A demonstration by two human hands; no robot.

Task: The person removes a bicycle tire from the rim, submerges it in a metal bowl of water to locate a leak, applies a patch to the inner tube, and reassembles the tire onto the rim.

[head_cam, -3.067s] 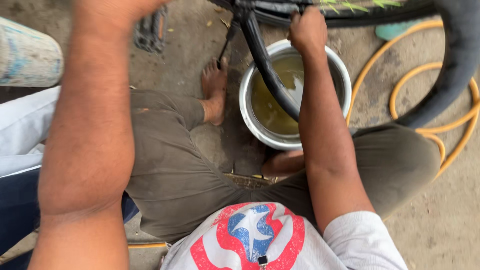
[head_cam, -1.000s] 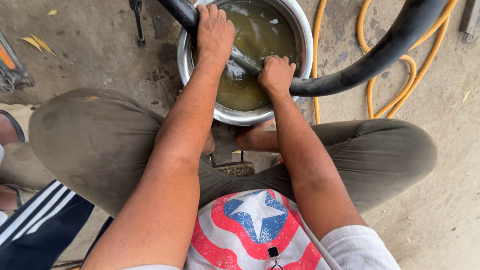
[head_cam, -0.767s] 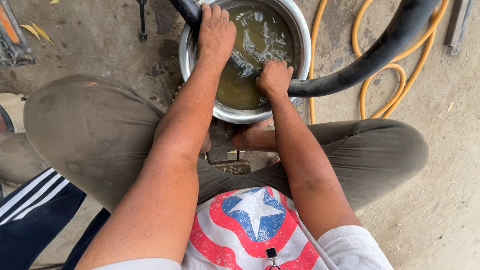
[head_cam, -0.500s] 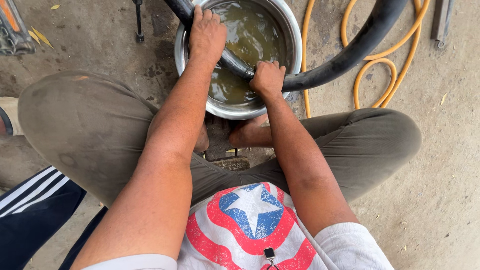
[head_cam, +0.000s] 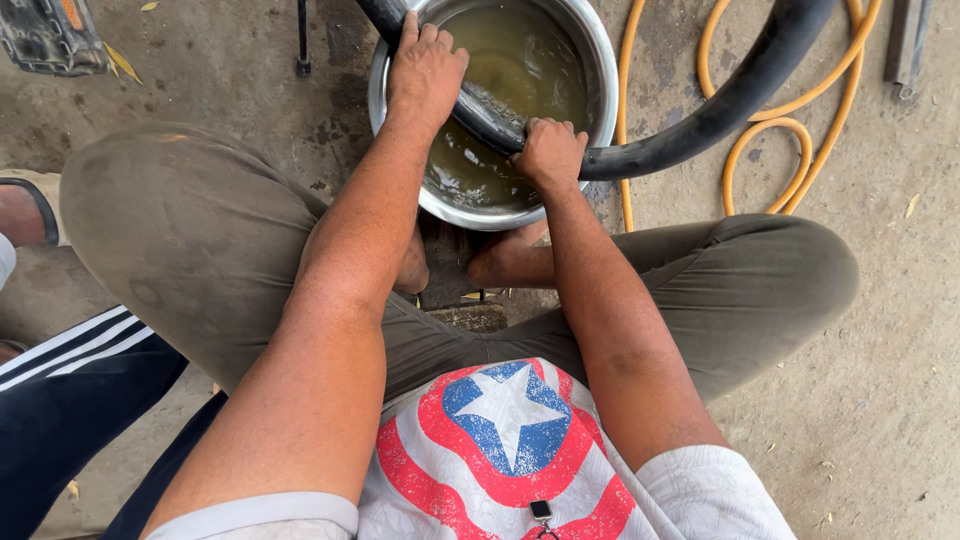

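Your left hand [head_cam: 425, 70] and right hand [head_cam: 548, 152] each clamp the black inner tube [head_cam: 700, 120], holding it in the water-filled steel basin [head_cam: 600, 60].

No packages, labels, signs or screens show anywhere in the view.

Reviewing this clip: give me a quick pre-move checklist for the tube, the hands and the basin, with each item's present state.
1. Left hand gripping black inner tube: ok.
2. Right hand gripping the tube: ok.
3. Tube section between the hands dipped in water: ok.
4. Steel basin upright on the ground: ok.
5. Bubbles from a leak: cannot tell, water is murky.
6. Yellow hose apart from the basin: ok.
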